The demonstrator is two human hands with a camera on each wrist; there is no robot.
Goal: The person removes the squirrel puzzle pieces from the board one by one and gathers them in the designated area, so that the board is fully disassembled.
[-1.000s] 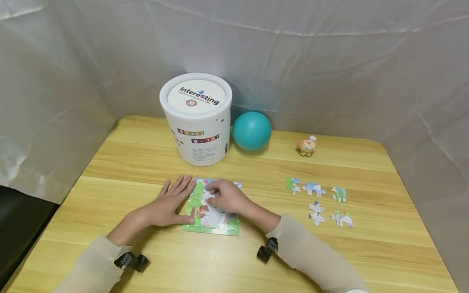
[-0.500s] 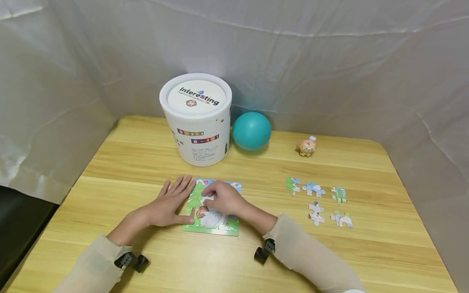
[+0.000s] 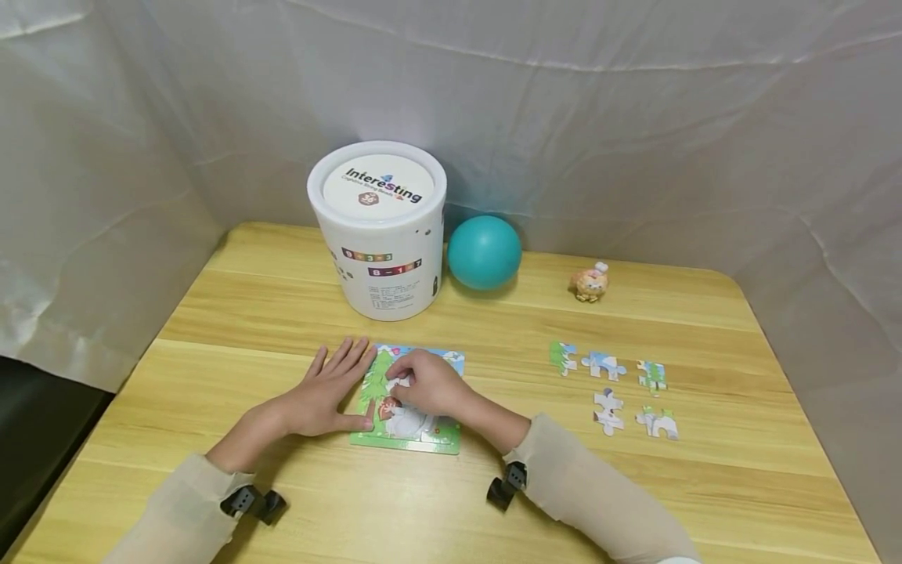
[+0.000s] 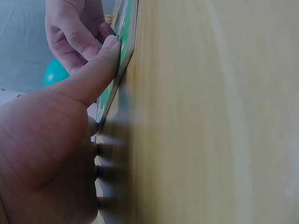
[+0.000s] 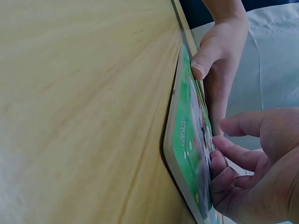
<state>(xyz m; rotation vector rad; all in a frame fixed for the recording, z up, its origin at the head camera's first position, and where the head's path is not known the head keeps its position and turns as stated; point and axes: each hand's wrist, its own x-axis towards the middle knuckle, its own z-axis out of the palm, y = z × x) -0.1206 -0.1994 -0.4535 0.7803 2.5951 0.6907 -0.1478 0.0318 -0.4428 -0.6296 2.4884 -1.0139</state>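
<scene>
Left hand (image 3: pixel 320 395) lies flat on the surface (image 3: pixel 247 313), fingers straight, thumb pressed against the left edge of the puzzle board (image 3: pixel 409 440) to brace it. Right hand (image 3: pixel 428 381) sits on top of the board with fingers curled down on a whitish puzzle piece (image 3: pixel 400 384), which looks like it's being seated near the board's middle. I'd call this the fitting step; next it probably needs a little wiggle and a press until the tabs drop in.

Five loose pieces (image 3: pixel 611 384) wait around 3 o'clock of the board, well apart from it. At 12 o'clock stands a white tub (image 3: pixel 378 231), with a teal ball (image 3: pixel 484 252) just beside it and a small toy figure (image 3: pixel 590 282) further toward 2 o'clock.

The wrist views show what the head view can't: the board's thin raised rim and the left thumb (image 4: pixel 100 65) touching it edge-on. They miss the loose pieces entirely.
</scene>
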